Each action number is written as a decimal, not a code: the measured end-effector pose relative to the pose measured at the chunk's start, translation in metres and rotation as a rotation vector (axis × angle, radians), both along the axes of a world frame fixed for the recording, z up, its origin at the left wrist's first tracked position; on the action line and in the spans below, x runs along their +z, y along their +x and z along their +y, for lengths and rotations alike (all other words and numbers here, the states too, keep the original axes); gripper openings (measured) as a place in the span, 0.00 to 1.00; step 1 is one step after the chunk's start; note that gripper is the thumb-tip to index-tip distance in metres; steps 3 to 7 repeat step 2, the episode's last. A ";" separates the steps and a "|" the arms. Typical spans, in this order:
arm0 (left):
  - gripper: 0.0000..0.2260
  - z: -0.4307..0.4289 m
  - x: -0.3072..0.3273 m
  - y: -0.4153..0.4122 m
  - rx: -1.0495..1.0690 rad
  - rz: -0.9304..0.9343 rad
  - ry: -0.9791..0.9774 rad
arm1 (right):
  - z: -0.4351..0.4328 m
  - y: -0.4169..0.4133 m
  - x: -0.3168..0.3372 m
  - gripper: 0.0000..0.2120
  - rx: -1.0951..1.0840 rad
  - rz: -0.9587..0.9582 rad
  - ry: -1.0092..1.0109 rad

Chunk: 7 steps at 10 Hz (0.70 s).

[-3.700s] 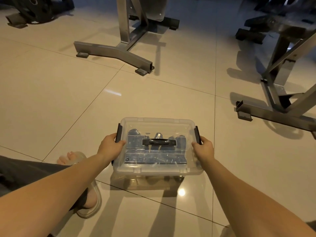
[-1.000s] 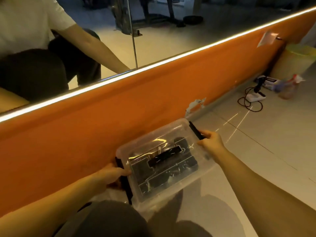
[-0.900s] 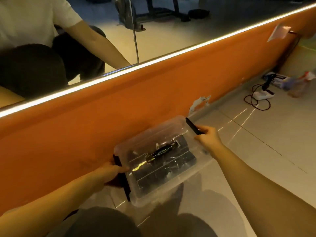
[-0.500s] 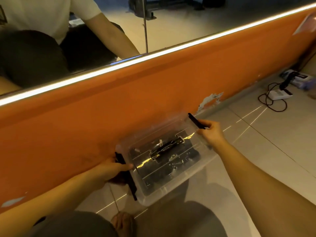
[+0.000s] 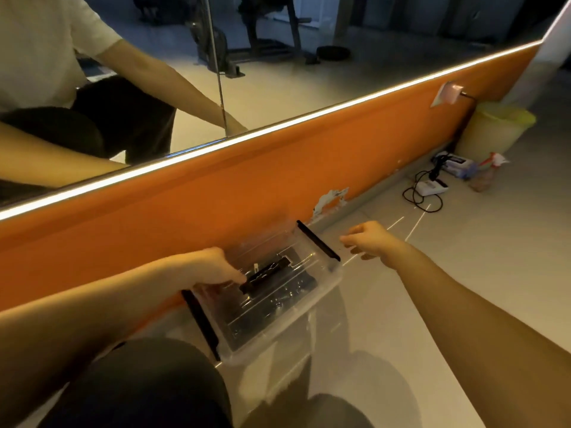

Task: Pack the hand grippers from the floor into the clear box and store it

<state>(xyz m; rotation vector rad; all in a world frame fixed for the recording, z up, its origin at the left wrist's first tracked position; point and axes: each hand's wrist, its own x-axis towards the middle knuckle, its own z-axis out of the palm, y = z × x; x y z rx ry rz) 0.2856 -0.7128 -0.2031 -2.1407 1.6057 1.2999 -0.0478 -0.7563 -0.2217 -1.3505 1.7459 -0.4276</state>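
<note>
Clear box [image 5: 251, 347] shut, dark hand grippers [image 5: 298, 288] inside; left hand [image 5: 206, 267] on top, grip unclear; right hand [image 5: 370, 242] loose, empty.

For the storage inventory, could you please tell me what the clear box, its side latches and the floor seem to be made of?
The clear box looks like glossy see-through plastic: its inside is visible and light glints off it. Its side latches seem matt black plastic, opaque with no shine. The floor appears to be polished pale tile, with thin joint lines and reflections.

Tiled floor [image 5: 432, 288] with clear box [image 5: 332, 274], power strip [image 5: 432, 187]
</note>
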 end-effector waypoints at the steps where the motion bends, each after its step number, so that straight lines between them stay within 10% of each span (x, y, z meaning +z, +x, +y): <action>1: 0.16 -0.026 0.031 -0.068 -0.088 0.150 -0.062 | 0.025 -0.046 0.049 0.15 -0.072 -0.024 -0.049; 7: 0.14 -0.042 0.056 -0.143 -0.191 0.296 -0.125 | 0.046 -0.093 0.086 0.13 -0.140 -0.078 -0.094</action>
